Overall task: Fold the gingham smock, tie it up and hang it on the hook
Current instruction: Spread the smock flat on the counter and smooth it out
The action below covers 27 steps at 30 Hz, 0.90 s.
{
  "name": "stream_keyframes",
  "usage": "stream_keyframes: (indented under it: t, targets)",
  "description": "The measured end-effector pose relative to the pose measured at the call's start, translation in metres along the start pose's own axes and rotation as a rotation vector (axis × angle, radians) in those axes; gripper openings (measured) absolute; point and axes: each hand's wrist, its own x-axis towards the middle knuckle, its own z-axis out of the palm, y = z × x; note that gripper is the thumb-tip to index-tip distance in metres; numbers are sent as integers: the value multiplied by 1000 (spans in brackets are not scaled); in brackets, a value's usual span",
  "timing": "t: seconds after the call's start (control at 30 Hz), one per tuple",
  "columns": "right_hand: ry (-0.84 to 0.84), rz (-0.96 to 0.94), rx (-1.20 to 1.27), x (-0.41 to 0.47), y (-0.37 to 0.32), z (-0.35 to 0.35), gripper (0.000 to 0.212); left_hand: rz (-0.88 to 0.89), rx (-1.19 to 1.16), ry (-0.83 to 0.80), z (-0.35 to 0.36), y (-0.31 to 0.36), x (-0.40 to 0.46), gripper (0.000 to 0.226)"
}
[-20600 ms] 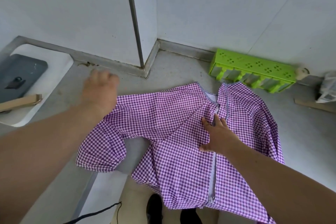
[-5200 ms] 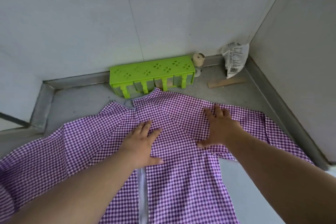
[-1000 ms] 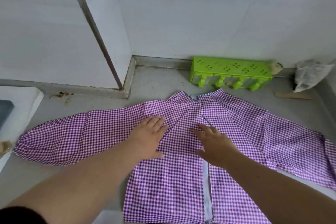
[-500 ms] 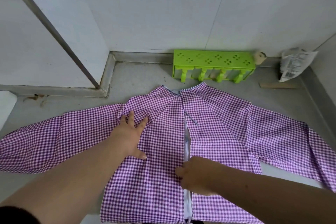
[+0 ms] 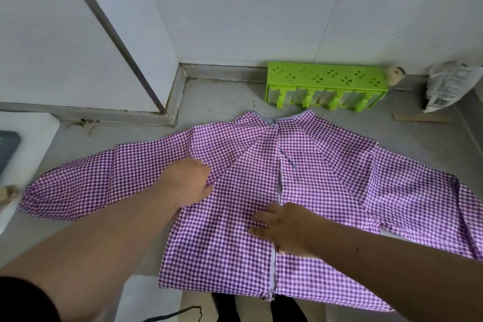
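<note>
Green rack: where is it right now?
Head view, upper right: the green rack stands against the wall, just beyond the gingham smock's collar.

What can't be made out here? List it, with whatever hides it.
- Hook: none shows in the head view.
- Left hand: fingers curled out of sight, motion-blurred; grip on the gingham smock unclear.
- Smock's hem: partly over the counter edge.
- Right sleeve end: cut off by the frame's edge.
- Bag: print too small.

light: we see soft, even daylight, bright, no glare | shadows: faint, under the arms on the smock (image 5: 326,180) | blur: slight motion smear on the left hand (image 5: 189,181), bag (image 5: 449,86) soft | distortion: wide-angle bending of wall lines at the edges
</note>
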Motion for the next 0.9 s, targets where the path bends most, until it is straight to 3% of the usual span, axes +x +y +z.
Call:
stream_keyframes:
  t: [0.1,0.17,0.23,0.33,0.5,0.57,0.67,0.8,0.9]
  targets:
    - [-13,-8,-12,1,-4,-6,76,-179,-185,-423,18,-10,-24,59]
    - [-28,-5,10,1,-4,-10,76,-287,-336,-564,36,-14,-38,67]
    - [-29,-9,29,0,-4,-10,76,-398,-525,-474,52,-21,-44,65]
    - [-27,-18,19,0,-2,-9,79,-482,-883,-344,56,-25,-47,42]
    - [-13,-26,14,-1,2,-5,82,-712,-1426,-389,55,-16,-49,36]
    - [-11,-26,13,-1,2,-5,81,-749,-1490,-381,59,-19,-48,37]
    - [-18,-32,10,-3,5,-6,81,-739,-1389,-325,64,-21,-49,29]
    - [-26,-36,16,-5,10,-6,81,-421,-636,-276,56,-23,-51,30]
    - [75,79,8,-8,20,-5,66,-238,-344,-88,34,-16,-42,40]
